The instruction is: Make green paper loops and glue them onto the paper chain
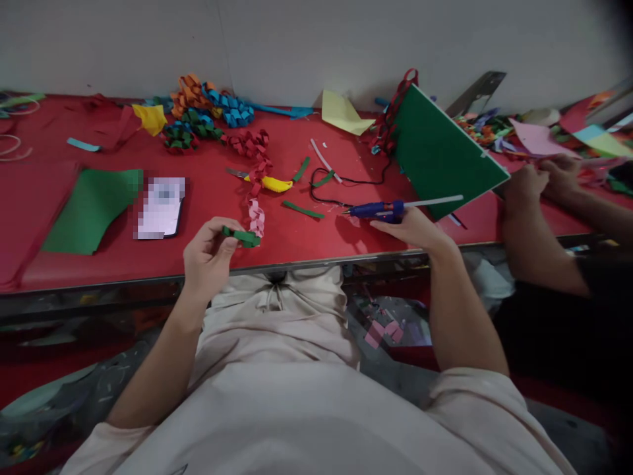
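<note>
Between the thumb and fingers of my left hand (210, 254) is a green paper strip (247, 238), curled at the end of a paper chain. Pink paper links (256, 216) join it, and red links (260, 168) run on toward the back. My right hand (415, 231) is wrapped round a blue glue gun (376, 210), its nozzle pointing left and a white glue stick out of its rear. Loose green strips (303, 210) lie between my hands. A yellow-handled cutter (274, 184) lies under the red links.
A phone (161, 208) and green paper (93, 211) lie at left. Colourful paper chains (198, 109) are heaped behind. A green board (440, 148) leans at right, near a black cord (356, 181). Another person's hands (544, 178) work at far right. The red table's front edge (316, 259) is close to me.
</note>
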`<state>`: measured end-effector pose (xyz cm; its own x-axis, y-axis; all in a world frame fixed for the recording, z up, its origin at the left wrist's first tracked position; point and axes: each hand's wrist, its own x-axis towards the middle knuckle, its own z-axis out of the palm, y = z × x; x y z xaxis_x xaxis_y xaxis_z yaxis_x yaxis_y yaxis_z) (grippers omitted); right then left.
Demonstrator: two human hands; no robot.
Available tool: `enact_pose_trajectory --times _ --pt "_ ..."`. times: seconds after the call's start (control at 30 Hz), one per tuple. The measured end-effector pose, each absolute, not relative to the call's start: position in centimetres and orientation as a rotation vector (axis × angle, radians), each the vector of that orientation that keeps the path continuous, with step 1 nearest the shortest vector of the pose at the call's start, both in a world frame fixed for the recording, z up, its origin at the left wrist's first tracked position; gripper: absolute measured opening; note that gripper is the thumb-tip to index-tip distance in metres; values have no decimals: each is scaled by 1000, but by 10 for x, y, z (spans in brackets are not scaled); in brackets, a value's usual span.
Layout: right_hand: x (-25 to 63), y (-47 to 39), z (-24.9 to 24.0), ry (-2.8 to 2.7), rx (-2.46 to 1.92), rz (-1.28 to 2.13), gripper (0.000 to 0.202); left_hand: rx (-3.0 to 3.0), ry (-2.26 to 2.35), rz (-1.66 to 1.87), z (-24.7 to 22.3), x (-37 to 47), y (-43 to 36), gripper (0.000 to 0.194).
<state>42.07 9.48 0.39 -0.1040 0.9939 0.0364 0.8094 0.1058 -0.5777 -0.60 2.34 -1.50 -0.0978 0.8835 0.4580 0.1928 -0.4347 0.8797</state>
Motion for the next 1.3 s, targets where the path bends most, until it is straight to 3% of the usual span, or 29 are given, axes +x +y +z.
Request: enact_pose_trajectory --times 0.07,0.23,0.5,1.3 --pt "408 92 6 -1922 -1708 697 39 1689 1110 1604 -9 -2 20 25" --pt "348 35 19 -1720 -1404 554 28 1800 994 1690 -6 1 18 24" --pt "269 -3 48 -2053 -768 466 25 1830 892 1741 -8 2 16 19" --pt "265 6 36 -2238 -768 224 32 1856 838 1747 -8 6 15 19"
